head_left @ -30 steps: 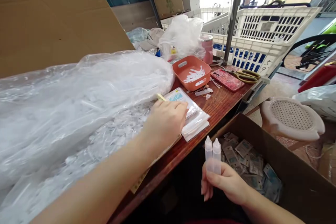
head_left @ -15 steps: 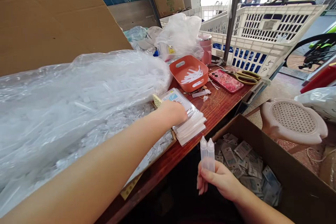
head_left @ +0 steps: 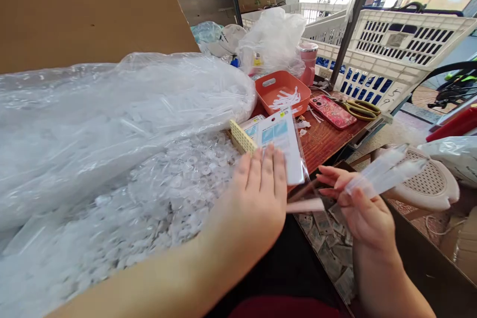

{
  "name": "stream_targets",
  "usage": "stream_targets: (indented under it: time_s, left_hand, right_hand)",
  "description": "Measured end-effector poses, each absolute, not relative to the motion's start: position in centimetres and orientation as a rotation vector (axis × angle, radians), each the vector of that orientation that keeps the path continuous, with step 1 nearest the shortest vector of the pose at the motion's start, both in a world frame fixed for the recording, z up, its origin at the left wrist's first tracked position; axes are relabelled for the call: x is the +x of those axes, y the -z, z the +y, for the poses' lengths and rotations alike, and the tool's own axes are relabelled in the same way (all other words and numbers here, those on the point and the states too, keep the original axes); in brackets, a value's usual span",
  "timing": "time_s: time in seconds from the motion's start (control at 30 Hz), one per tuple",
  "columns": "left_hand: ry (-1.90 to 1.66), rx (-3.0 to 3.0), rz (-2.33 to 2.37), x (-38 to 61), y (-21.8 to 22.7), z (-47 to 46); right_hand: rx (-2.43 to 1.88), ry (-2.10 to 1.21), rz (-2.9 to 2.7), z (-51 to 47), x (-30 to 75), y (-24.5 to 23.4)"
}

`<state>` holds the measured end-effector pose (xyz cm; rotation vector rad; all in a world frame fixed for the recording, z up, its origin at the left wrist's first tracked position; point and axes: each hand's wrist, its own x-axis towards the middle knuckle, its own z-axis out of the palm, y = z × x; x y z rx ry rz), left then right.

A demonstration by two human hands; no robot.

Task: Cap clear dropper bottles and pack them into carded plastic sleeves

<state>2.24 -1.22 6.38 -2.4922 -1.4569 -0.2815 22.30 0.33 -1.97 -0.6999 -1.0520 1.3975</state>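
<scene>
My left hand [head_left: 263, 189] has its back towards me, fingers lying along a clear plastic sleeve with a printed white and blue card [head_left: 278, 131] in it. The sleeve is lifted off the table and tilted; its pale lower flap [head_left: 307, 205] sticks out beside my wrist. The thumb is hidden behind. To the right, my right hand [head_left: 367, 213] pinches two translucent squeeze bottles [head_left: 389, 169] with pointed tips, blurred by motion and tilted to the right. Under the lifted one, another carded sleeve [head_left: 253, 126] lies by a yellow perforated strip [head_left: 242, 138].
Many small clear plastic parts [head_left: 179, 179] spread at left before a big plastic bag [head_left: 149, 94]. An orange basket [head_left: 264, 97] holds white strips. A pink phone [head_left: 333, 112] and scissors [head_left: 359, 109] lie behind. A cardboard box [head_left: 417, 253] with packed sleeves stands below right.
My left hand has lifted a sleeve off the stack and brought it nearer. My right hand has moved right and up, tipping the two bottles from upright to slanted. The view has shifted slightly.
</scene>
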Motion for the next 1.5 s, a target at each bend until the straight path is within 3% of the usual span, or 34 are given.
stream_targets:
  time_s: [0.2, 0.4, 0.5, 0.6, 0.7, 0.8, 1.0, 1.13, 1.27, 1.5]
  left_hand:
    - [0.58, -2.54, -1.53, -1.1, -3.0, -9.6]
    - [0.553, -2.482, -1.682, -5.3, -1.0, -14.6]
    - [0.745, -2.288, -1.895, -7.8, 0.2, -17.4]
    - [1.26, -1.979, -2.366, -9.0, 1.2, -19.9]
    - [2.142, -1.611, -2.804, -8.9, 1.5, -21.1]
    - [2.942, -1.147, -2.833, -8.9, 1.6, -21.3]
    - [3.48, -0.42, -2.442, -10.0, 2.5, -21.6]
    - [3.542, -0.177, -2.337, -9.8, 3.0, -21.2]
    - [3.586, -0.092, -2.268, -9.4, 3.2, -20.4]
    - [3.688, 0.198, -2.12, -8.7, 3.2, -19.6]
  right_hand:
    - [-0.66, -1.756, -1.413, -0.6, 18.0, -0.9]
    - [-0.602, -2.069, -1.455, -3.3, 10.8, 0.6]
    - [-0.572, -2.095, -1.48, -4.0, 8.8, 1.1]
    - [-0.524, -2.122, -1.515, -4.5, 7.3, 0.9]
    - [-0.517, -2.12, -1.606, -5.0, 5.6, 0.6]
    - [-0.52, -2.068, -1.736, -5.5, 4.3, 0.4]
    - [-0.492, -1.501, -2.012, -6.0, 5.8, -1.0]
    - [-0.216, -2.238, -2.331, -7.1, 6.3, -1.1]
    - [-0.342, -2.933, -2.062, -8.9, 5.4, 1.9]
    - [-0.613, -3.088, -1.611, -10.2, 5.5, 4.8]
